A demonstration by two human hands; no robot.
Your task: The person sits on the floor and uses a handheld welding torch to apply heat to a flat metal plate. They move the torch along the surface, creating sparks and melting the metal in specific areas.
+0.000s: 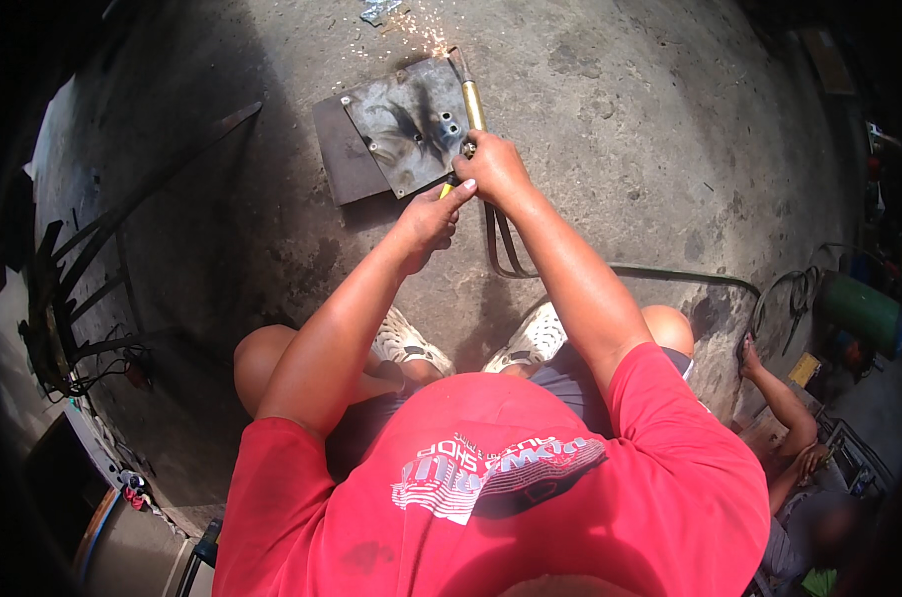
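My right hand (493,167) is closed around the rear of a brass-coloured gas torch (473,103). The torch's bent tip is at the upper right corner of a grey metal plate (396,119), where bright sparks (426,38) spray up and left. This plate has several holes and dark scorch marks, and lies over a darker flat sheet (346,159). Just below the right hand, my left hand (433,221) has its fingers curled around a small yellow object (446,189); most of it is hidden. The left thumb reaches to the right hand.
Dark twin hoses (630,271) run from the torch across the concrete floor (610,149) toward a green cylinder (859,312) at right. Another person (784,408) sits at the lower right. Dark metal bars (93,249) stand at left. My shoes (526,338) are close behind the plate.
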